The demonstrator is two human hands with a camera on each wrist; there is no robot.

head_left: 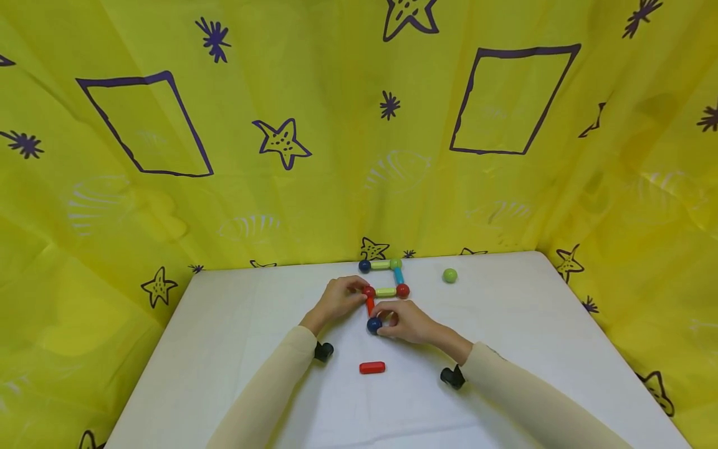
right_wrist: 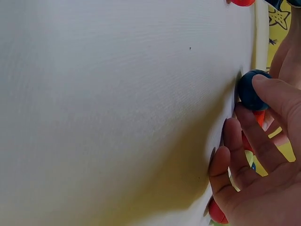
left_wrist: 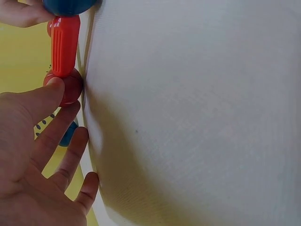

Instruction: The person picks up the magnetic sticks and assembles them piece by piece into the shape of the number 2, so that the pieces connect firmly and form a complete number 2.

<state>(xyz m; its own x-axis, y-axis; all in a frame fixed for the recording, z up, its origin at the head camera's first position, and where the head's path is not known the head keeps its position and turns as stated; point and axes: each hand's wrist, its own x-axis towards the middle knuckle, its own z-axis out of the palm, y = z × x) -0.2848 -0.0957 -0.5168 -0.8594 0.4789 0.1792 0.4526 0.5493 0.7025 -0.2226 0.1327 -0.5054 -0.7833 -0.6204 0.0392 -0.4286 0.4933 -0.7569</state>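
A zigzag chain of coloured rods and balls lies on the white table [head_left: 252, 324]. My left hand [head_left: 338, 298] pinches a red ball [head_left: 368, 291] at one bend, thumb and index finger on it in the left wrist view. From that ball a red rod [left_wrist: 65, 44] runs toward me to a dark blue ball [right_wrist: 251, 90], which my right hand [head_left: 411, 323] holds between thumb and index finger. Farther along come a pale green rod [head_left: 386, 292], another red ball [head_left: 402, 290], a light blue rod [head_left: 399, 275] and a green ball [head_left: 395, 264].
Past the green ball, a second pale green rod [head_left: 380, 265] leads to another dark blue ball [head_left: 364, 266] near the back edge. A loose red rod [head_left: 372, 368] lies nearer me; a loose green ball [head_left: 450, 275] sits back right. Yellow patterned cloth [head_left: 336, 206] surrounds the table's back and sides.
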